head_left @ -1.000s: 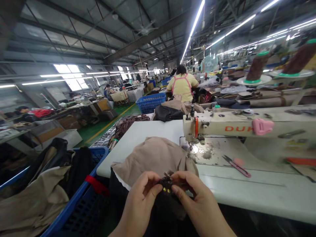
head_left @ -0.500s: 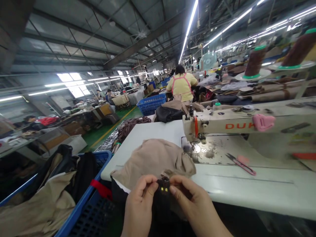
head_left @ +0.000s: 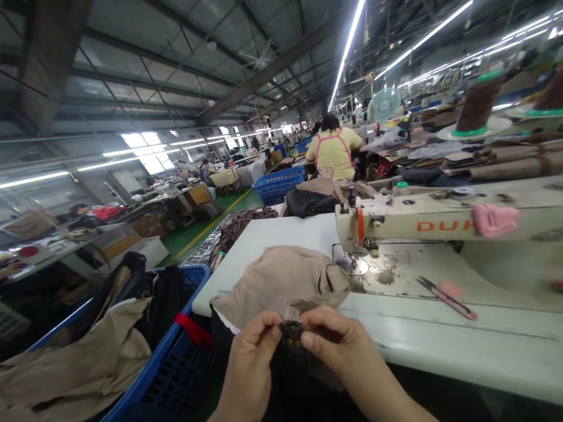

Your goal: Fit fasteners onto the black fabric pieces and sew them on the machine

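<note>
Head view: tan cloth point(head_left: 281, 278) between strap point(head_left: 291, 335) and machine point(head_left: 422, 224)

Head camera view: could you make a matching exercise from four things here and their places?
1. small dark studded fabric piece
2. crumpled tan cloth bundle
3. pink-handled thread snips
4. blue plastic crate

A. on the white table under the cream sewing machine's arm
B. pinched between left hand and right hand
C. left of the table, holding garments
D. on the table, just beyond the hands

Pairs: 1-B, 2-D, 3-A, 4-C.
</note>
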`<state>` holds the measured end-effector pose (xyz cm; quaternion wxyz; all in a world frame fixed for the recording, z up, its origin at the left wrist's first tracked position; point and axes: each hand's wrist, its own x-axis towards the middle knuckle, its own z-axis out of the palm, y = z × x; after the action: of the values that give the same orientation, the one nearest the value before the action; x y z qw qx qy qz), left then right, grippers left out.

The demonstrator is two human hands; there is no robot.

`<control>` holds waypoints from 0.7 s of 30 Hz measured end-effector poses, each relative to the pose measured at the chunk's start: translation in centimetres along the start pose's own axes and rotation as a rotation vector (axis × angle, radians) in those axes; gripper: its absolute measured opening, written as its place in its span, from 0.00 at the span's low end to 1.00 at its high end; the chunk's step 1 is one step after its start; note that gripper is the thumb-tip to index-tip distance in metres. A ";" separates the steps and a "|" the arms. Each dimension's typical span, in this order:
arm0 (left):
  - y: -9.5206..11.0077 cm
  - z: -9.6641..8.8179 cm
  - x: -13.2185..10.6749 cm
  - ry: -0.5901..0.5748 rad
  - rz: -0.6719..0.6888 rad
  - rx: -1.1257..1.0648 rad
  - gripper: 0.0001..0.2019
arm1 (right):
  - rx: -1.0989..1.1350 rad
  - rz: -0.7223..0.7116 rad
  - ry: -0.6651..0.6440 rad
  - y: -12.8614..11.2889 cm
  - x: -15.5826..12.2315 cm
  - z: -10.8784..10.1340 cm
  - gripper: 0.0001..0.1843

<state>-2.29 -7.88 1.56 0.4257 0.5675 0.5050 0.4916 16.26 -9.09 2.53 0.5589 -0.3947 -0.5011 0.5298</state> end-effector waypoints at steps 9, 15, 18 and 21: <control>1.7 -0.7 -0.4 -0.117 0.125 0.110 0.12 | -0.050 -0.044 0.064 0.4 0.4 -0.2 0.15; 3.3 -1.2 -1.0 -0.072 0.249 0.248 0.09 | -0.297 -0.303 0.192 0.2 -0.6 0.6 0.12; 3.5 -1.1 -1.2 -0.038 0.264 0.361 0.07 | -0.375 -0.403 0.238 -0.3 -0.9 1.0 0.11; 3.6 -0.9 -1.2 -0.009 0.261 0.384 0.06 | -0.413 -0.460 0.253 -0.6 -0.9 1.2 0.11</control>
<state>-2.58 -9.53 5.08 0.2448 0.7008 0.5097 0.4350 15.24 -10.17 3.21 0.6298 -0.4390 -0.6005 0.2237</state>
